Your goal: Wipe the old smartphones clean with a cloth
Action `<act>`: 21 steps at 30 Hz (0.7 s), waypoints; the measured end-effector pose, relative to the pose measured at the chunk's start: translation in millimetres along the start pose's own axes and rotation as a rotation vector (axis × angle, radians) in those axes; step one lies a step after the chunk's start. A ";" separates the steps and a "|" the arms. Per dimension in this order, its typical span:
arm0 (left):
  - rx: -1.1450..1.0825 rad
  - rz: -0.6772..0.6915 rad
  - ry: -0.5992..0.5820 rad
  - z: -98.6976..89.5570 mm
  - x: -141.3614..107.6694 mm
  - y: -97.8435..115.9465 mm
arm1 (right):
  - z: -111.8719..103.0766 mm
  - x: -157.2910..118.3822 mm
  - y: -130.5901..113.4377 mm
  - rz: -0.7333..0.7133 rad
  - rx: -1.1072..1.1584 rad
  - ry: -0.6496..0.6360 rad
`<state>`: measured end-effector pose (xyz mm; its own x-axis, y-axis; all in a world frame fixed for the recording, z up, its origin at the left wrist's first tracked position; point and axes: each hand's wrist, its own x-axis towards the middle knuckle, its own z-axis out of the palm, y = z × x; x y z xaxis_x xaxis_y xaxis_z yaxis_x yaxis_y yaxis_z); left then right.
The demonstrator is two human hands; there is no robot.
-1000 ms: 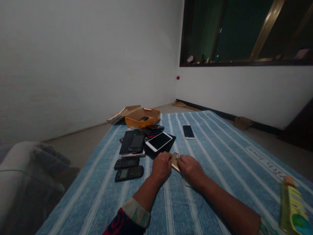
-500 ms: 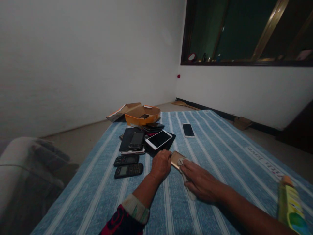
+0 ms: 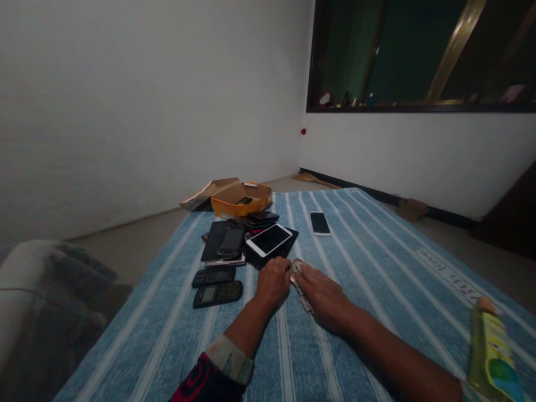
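Note:
On the striped blue cloth cover point(image 3: 259, 357), my left hand point(image 3: 273, 283) is closed at the left edge of a gold smartphone, which is now almost wholly hidden. My right hand point(image 3: 324, 297) presses a crumpled pale rag point(image 3: 297, 269) over the phone's back, close against my left fingers. Just beyond my hands lies a white smartphone point(image 3: 270, 240) with a dark screen, resting on a black flat item. Two black keypad phones, the nearer one point(image 3: 218, 294) and the farther one point(image 3: 213, 276), lie to the left of my left hand.
A dark touchscreen phone point(image 3: 231, 241) rests on a stack behind the keypad phones. Farther back stands an open orange cardboard box point(image 3: 240, 209) with a phone inside. Another white phone point(image 3: 320, 223) lies farther right. A yellow-green bottle point(image 3: 494, 352) stands at the near right.
My right hand and the rag have slid left and away from me along the gold phone, covering it up to my left hand. My left hand stays in place.

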<state>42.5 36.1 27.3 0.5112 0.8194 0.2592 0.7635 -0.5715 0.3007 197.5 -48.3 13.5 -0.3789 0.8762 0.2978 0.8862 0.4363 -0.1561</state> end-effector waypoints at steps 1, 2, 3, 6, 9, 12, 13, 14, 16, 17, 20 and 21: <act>0.001 -0.001 0.000 -0.4 0.2 -0.1 | 2.2 4.2 -2.1 0.026 -0.010 0.002; 0.002 -0.001 0.000 -0.8 0.3 -0.2 | 4.0 7.1 -3.8 0.052 -0.019 0.000; 0.001 0.000 0.001 -1.0 0.4 -0.3 | 5.7 8.4 -5.1 0.075 -0.029 -0.003; -0.005 0.003 0.004 -0.5 0.2 -0.8 | 10.7 1.5 -5.9 0.087 -0.052 0.004; -0.013 0.002 0.007 1.3 -0.3 -1.2 | 14.8 -12.0 -4.2 0.099 -0.067 0.011; -0.018 0.006 0.007 2.2 -0.7 -1.3 | 15.2 -14.4 -5.1 0.152 -0.100 -0.015; -0.017 0.007 0.007 2.0 -0.7 -1.2 | 14.4 -11.2 -6.4 0.164 -0.107 -0.029; -0.016 0.005 0.007 1.5 -0.8 -0.9 | 13.4 -6.4 -7.9 0.170 -0.110 -0.042; -0.013 0.000 0.007 0.2 -0.7 -0.3 | 11.5 5.2 -11.1 0.172 -0.107 -0.056; -0.011 -0.003 0.006 -0.5 -0.7 0.0 | 11.1 10.5 -12.3 0.171 -0.105 -0.056; -0.008 -0.006 0.004 -1.7 -0.7 0.6 | 12.6 16.1 -13.2 0.165 -0.103 -0.034; -0.009 -0.006 0.003 -1.5 -0.7 0.5 | 14.1 13.7 -12.6 0.160 -0.103 -0.024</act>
<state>42.0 35.2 28.6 0.5052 0.8228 0.2603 0.7631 -0.5667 0.3106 177.4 -38.9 6.3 -0.2364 0.9378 0.2543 0.9577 0.2690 -0.1019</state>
